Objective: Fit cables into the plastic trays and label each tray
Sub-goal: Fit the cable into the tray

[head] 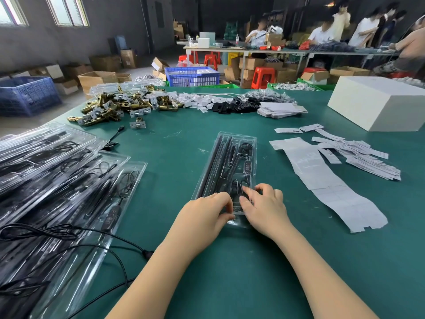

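Fingers (226, 204) of left hand (207, 212) are curled & pressed onto the near end of a clear plastic tray (226, 171), thumb tucked at the tray edge; right hand (264, 206) is laid beside it, fingers bent, tips pinching or pushing the black cable (238, 188) coiled in the tray's near pocket — exact grip can't be told. The two hands are nearly touching over that pocket.

Tray is lying lengthwise on the green counter (230, 272), centre, straight ahead of the person. Black rods are seated along its left side; a small black controller w/ buttons (248, 165) is seen in the right channel. No lettering on it can be read.

Left of it, a stack of filled trays (59, 171) is heaped w/ loose black cables (76, 233) trailing across the counter. Right of the tray, a long white backing strip (322, 180) & a pile of small white labels (363, 157) are spread out; any print on them is too small to read. Far side: brass latch parts (115, 107), white tags & black pieces (230, 104), flat white cards (279, 109), a plain white box (379, 104) w/o visible writing.

Behind the counter, blue crates (192, 75), cardboard boxes, red stools & people at another bench are seen.
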Motion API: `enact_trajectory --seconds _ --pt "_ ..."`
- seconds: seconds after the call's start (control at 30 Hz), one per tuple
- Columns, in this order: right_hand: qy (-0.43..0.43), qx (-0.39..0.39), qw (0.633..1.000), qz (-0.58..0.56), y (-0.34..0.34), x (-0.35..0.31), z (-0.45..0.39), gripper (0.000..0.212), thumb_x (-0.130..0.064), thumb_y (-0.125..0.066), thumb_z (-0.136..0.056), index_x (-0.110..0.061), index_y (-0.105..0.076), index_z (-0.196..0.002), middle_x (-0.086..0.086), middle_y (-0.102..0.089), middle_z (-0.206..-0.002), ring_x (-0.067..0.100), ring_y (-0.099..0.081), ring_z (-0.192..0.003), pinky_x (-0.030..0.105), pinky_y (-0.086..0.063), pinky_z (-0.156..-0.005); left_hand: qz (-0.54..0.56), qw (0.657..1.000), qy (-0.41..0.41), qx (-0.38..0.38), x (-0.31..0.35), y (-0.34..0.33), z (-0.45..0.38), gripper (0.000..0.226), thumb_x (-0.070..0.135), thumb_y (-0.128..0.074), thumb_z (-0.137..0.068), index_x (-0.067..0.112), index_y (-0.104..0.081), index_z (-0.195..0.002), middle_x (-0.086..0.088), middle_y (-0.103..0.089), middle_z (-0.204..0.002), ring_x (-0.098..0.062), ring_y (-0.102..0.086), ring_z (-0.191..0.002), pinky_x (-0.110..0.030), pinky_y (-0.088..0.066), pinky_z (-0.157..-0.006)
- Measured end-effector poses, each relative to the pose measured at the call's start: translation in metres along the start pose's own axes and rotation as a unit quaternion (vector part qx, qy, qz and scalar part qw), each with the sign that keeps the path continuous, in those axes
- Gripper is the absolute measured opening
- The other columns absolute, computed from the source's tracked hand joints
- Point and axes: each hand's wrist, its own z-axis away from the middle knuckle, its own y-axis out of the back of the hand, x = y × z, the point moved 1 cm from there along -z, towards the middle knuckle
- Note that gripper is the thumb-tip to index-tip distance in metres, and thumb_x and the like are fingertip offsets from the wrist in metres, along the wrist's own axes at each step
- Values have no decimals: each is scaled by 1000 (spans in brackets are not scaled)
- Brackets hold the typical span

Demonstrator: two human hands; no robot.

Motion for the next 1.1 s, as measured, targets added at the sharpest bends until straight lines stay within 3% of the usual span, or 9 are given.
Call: enact_trajectory --seconds 0.17,0.27,0.37,0.47,0.57,0.7,0.83,0.97,1.1 --pt "-3 64 996 -56 -2 -1 3 40 -50 -35 -100 -32 -63 -123 -2 -45 -130 22 -30 -117 34 -33 -92 9 1000 0 4 1 1 1 10 37 -55 -94 28 -50 -94 14 -59 -87 -12 -53 -78 -30 -44 -74" --pt "-2 70 995 -68 -1 1 3 43 -48 -44 -98 -36 -50 -138 -4 -45 -126 20 -30 -117 32 -33 -88 8 1000 -2 12 -1 0 0 10 37 -56 -94 28 -50 -94 17 -51 -79 -8 -44 -70 -27 -41 -69" --pt "-11 34 999 -26 -2 1 0 53 -50 -39 -97 -37 -32 -149 -2 -38 -132 22 -28 -120 36 -34 -96 5 1000 2 9 0 0 0 10 37 -56 -94 30 -49 -92 16 -54 -80 -9 -46 -72 -27 -41 -70" --pt "-17 18 1000 -3 -1 -1 -2 54 -49 -36 -97 -35 -28 -150 -1 -35 -134 24 -26 -122 37 -32 -101 -3 1000 8 2 0 -1 0 9 38 -55 -93 33 -48 -92 12 -61 -91 -12 -56 -82 -29 -44 -73" --pt "-6 21 1000 -13 -1 -1 0 50 -48 -39 -97 -36 -38 -146 -2 -37 -131 23 -27 -120 36 -31 -101 3 1000 20 -3 -2 -3 -1 24 44 -60 -89 38 -49 -109 17 -62 -104 -11 -59 -93 -29 -46 -79" --pt "-5 70 985 -160 9 2 5 43 -43 -68 -87 -28 -65 -126 0 -55 -130 22 -39 -126 31 -33 -104 -17 998 41 -42 -3 -7 -4 56 50 -63 -86 59 -37 -134 21 -54 -134 -6 -40 -134 -29 -43 -97" --pt "-27 -57 963 -262 36 14 1 42 -24 -82 -76 -24 -70 -116 -1 -67 -121 13 -59 -109 28 -44 -95 -54 996 41 -59 -3 -10 -8 46 54 -50 -93 55 -38 -138 27 -45 -142 -5 -27 -142 -29 -40 -102" --pt "-43 88 981 -168 88 48 -25 29 -18 -73 -80 -22 -72 -109 1 -70 -107 15 -61 -90 26 -44 -79 -75 994 36 -66 0 -15 -11 45 53 -39 -98 51 -32 -142 25 -39 -147 -8 -23 -144 -31 -39 -106" --pt "-86 214 970 -79 131 111 -57 33 -20 -65 -85 -14 -67 -118 11 -66 -116 31 -59 -105 35 -46 -85 -93 994 37 -41 2 -18 -11 46 54 -32 -100 52 -24 -145 25 -32 -151 -3 -19 -144 -27 -36 -104"
